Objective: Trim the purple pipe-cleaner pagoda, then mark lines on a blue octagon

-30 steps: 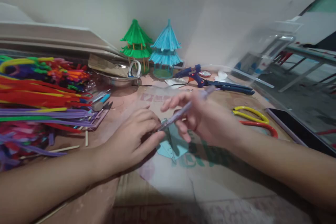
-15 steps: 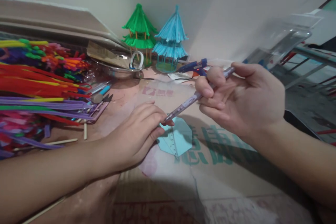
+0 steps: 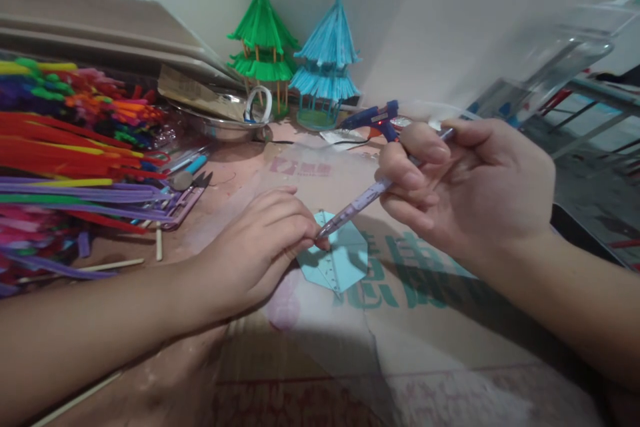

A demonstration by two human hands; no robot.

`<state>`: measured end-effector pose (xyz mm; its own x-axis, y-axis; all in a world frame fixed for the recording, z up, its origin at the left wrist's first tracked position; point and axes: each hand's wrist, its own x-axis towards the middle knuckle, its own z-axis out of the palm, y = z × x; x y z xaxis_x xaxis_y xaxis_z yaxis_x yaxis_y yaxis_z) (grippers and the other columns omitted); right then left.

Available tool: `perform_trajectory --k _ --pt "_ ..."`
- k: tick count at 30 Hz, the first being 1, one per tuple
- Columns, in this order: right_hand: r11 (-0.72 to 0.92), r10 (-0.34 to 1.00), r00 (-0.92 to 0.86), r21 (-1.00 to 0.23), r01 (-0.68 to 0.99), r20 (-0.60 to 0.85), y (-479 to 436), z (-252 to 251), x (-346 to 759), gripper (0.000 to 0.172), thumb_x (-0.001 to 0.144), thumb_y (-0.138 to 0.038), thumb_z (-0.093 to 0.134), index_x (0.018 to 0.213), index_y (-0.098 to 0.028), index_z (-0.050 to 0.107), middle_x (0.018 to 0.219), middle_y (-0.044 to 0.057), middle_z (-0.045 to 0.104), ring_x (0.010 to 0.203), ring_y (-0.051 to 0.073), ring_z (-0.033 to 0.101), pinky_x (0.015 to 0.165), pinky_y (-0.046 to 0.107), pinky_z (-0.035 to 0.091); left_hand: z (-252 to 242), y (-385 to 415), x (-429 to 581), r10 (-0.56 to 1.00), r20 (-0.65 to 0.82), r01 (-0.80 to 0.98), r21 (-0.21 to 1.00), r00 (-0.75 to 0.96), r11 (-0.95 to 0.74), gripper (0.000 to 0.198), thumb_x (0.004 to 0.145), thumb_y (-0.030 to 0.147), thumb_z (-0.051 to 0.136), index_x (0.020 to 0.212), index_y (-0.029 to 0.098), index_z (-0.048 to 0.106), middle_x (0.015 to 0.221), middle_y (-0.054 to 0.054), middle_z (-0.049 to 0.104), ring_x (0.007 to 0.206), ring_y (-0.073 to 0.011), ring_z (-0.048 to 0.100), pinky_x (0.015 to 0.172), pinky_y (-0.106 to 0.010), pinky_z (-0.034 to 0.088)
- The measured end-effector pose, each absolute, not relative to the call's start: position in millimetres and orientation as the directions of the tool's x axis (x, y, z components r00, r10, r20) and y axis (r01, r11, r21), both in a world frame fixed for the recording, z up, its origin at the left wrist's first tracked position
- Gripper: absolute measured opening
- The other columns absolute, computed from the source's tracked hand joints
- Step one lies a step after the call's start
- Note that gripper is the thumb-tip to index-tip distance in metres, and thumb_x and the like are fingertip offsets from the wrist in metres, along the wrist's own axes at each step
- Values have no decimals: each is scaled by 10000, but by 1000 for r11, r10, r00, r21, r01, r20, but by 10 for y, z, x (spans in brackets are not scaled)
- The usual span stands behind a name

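A light blue octagonal piece of card (image 3: 353, 263) lies in front of me with a narrow clear ruler (image 3: 331, 273) across it. My left hand (image 3: 273, 237) bears down on the left side of the card, fingers curled and fingertips holding the ruler; part of both is hidden under it. A pale purple patterned pen (image 3: 363, 200) is gripped in my right hand (image 3: 480, 180), palm turned up, held slantwise. Its tip points down-left beside my left fingertips, over the card; whether it touches cannot be made out.
Bundles of coloured pipe cleaners (image 3: 75, 147) fill the left side, near pliers (image 3: 193, 190). Behind stand a green pagoda model (image 3: 263, 40), a blue pagoda model (image 3: 327, 53), a metal bowl (image 3: 220, 123) and a blue glue gun (image 3: 375, 119). Printed cardboard (image 3: 425, 340) covers the table.
The pen and my right hand have shifted slightly, the tip now a little lower over the card. My left hand stays on the ruler. The whole view has moved slightly.
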<state>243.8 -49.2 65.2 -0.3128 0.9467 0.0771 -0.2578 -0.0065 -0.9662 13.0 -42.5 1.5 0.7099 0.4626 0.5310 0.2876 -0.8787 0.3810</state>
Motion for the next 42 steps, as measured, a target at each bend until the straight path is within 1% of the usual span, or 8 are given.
perform_trajectory --k 6,13,20,24,28,32,37,42 --pt "14 957 -284 -986 -166 61 -479 653 2457 346 898 -429 471 638 -246 334 644 -11 442 458 112 285 438 269 371 38 -430 128 461 520 295 372 719 -880 197 1009 114 426 934 207 582 881 -8 663 897 -168 615 1028 -400 450" --pt "32 942 -325 -986 -165 85 -466 638 2466 356 884 -458 495 653 -245 327 653 -14 443 462 110 280 445 277 387 47 -441 134 473 509 312 371 719 -875 212 1019 135 413 928 210 589 873 -10 672 894 -170 623 1023 -402 457" --pt "50 957 -280 -995 -89 73 -459 642 2447 418 874 -529 515 645 -253 302 655 -3 442 475 118 288 428 270 366 41 -415 127 470 496 311 371 730 -875 226 1025 155 408 907 210 592 866 -9 671 880 -178 617 1011 -411 462" --pt "36 952 -294 -987 -157 82 -449 628 2445 368 879 -470 495 640 -250 320 634 -3 428 465 120 277 415 269 351 48 -427 125 473 505 313 372 722 -874 224 1023 146 405 903 203 585 834 -12 653 858 -180 605 956 -391 491" --pt "41 938 -331 -981 -190 103 -437 618 2448 329 900 -410 437 636 -247 328 612 -4 405 448 123 282 397 269 330 65 -448 119 491 485 316 400 724 -860 234 1017 133 384 902 207 574 851 -21 661 865 -182 615 973 -398 491" --pt "89 930 -343 -987 -131 130 -423 613 2444 358 909 -448 441 642 -249 310 608 -5 405 441 122 276 388 276 316 78 -457 116 508 457 326 420 730 -847 234 1003 110 380 904 213 565 846 -16 659 860 -175 629 1011 -408 472" --pt "99 938 -324 -991 -91 123 -415 610 2440 378 905 -484 451 643 -251 308 608 -3 413 441 122 293 382 270 311 69 -451 111 491 481 312 406 726 -859 218 1003 107 403 919 211 575 856 -6 658 862 -170 617 1006 -397 469" --pt "65 942 -318 -988 -137 106 -406 595 2446 361 903 -475 453 642 -250 345 611 0 427 441 122 307 382 263 312 60 -440 114 482 488 308 395 728 -866 214 1014 116 410 905 196 576 834 -3 639 849 -163 599 1003 -368 460"
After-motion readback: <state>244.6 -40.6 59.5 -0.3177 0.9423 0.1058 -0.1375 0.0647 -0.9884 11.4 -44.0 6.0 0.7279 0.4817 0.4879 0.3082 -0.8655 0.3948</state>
